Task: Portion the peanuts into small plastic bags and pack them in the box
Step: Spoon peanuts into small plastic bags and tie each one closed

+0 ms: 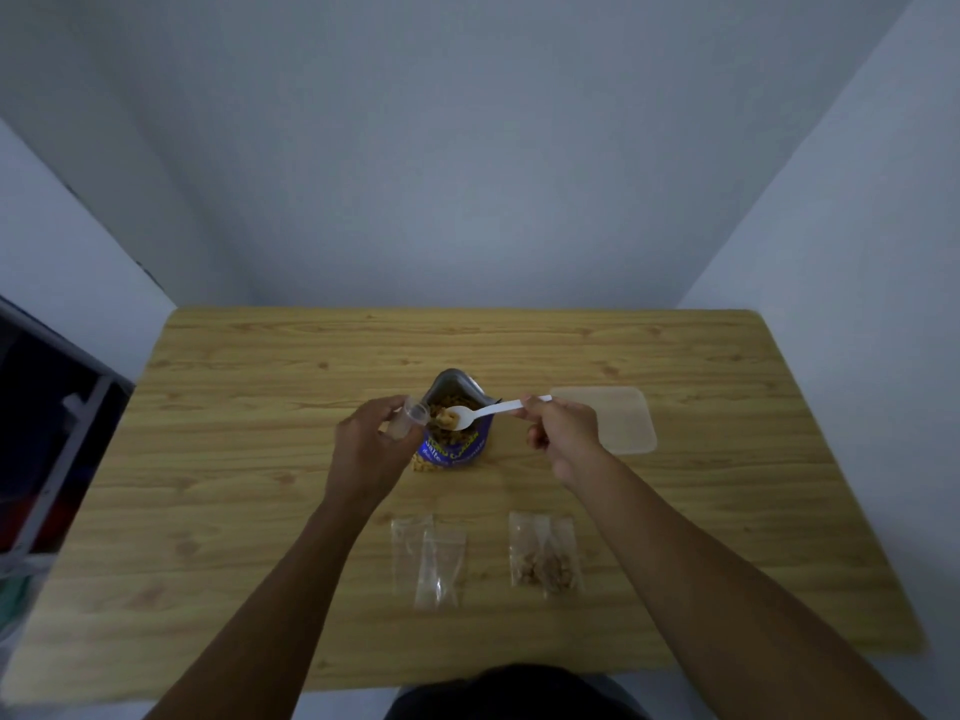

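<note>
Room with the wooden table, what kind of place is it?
Probably a plain spare room or home corner set up for packing: a wooden table against bare pale walls, a metal rack on the left, and a peanut bag with small plastic bags laid out.

A wooden table (727, 511) with a light, streaked grain is filling the lower half of the view, its far edge running along the foot of a pale grey back wall (467, 174). A plain left wall (62, 241) and right wall (857, 226) are closing in on either side. Beside the table's left edge a grey metal rack (67, 444) is standing, holding dark and reddish things too blurred to make out.
</note>
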